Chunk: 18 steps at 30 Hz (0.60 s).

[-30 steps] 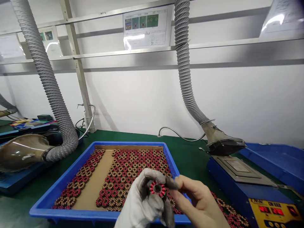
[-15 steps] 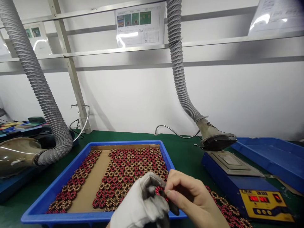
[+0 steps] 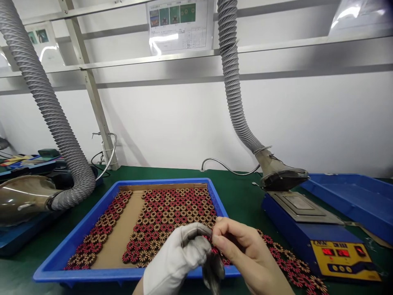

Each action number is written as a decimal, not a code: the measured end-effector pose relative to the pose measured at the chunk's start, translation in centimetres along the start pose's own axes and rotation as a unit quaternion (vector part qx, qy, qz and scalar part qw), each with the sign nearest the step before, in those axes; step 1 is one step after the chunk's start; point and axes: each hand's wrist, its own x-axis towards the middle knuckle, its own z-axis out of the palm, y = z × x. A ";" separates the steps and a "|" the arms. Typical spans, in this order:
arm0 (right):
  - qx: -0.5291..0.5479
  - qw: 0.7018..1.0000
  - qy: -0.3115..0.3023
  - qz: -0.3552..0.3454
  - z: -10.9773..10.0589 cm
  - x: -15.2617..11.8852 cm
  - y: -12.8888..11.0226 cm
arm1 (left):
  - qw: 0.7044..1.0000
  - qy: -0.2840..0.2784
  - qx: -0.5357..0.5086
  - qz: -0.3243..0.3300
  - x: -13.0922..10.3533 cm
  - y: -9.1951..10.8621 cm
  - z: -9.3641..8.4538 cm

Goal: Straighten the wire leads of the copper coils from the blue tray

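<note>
White wall point(image 3: 153, 123) rises behind the green surface point(image 3: 242, 196), where a blue tray point(image 3: 138, 276) of red and tan wound rings point(image 3: 172, 209) sits in front of the person. More rings point(image 3: 285, 256) lie just right of the tray, beside a machine point(image 3: 303, 233) with a yellow panel point(image 3: 344, 258); a grey hose point(image 3: 233, 94) hangs beyond the tray's right side. Over the tray's near right corner, the gloved left hand point(image 3: 172, 258) and bare right hand point(image 3: 251, 254) meet. The red ring facing the camera in the glove a second ago has gone from view (the glove's darkened fingertips probably hide it), so its condition can't be judged. The left hand's fingers point(image 3: 196, 250) are curled closed, the right's thumb and index pinched together against them; what either grips, I cannot tell. That change suggests close fingertip handling of one small piece, while the tray's rings lie flat, in packed rows.
</note>
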 end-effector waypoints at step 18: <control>-0.073 0.996 0.033 -0.050 0.2 0.1 0.3 | 0.994 0.014 -0.098 -0.051 -0.5 -0.5 0.4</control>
